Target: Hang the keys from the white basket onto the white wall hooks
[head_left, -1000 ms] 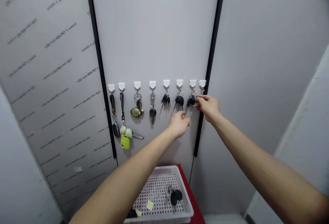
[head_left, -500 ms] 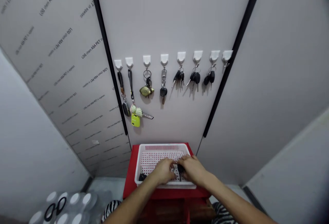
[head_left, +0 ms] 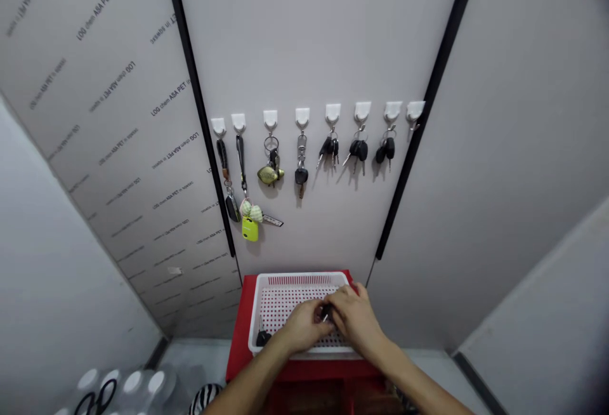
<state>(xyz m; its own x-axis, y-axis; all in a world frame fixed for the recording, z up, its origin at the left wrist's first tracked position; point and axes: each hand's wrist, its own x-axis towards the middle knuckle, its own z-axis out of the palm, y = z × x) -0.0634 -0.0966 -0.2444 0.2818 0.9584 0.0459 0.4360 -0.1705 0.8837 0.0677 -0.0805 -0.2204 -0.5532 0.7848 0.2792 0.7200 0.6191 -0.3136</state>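
Note:
Both of my hands are close together over the right half of a white perforated plastic basket (head_left: 255,313). Between them is a bunch of keys (head_left: 326,313) with a dark head and a shiny metal part, mostly covered by my fingers. My left hand (head_left: 302,326) pinches it from the left. My right hand (head_left: 354,320) curls over it from the right, its fingers closed. Another black-headed key (head_left: 263,338) lies in the basket's near left corner, left of my left wrist.
The basket stands on a red stand (head_left: 238,339) against the wall. Above it, white hooks (head_left: 302,115) run in a row, several holding keys, including a lime-green fob (head_left: 250,229). Capped bottles (head_left: 133,382) stand on the floor at lower left.
My hands have drawn closer together, and the keys between them are now more covered by my fingers. The view has shifted slightly, so the wall and basket sit lower.

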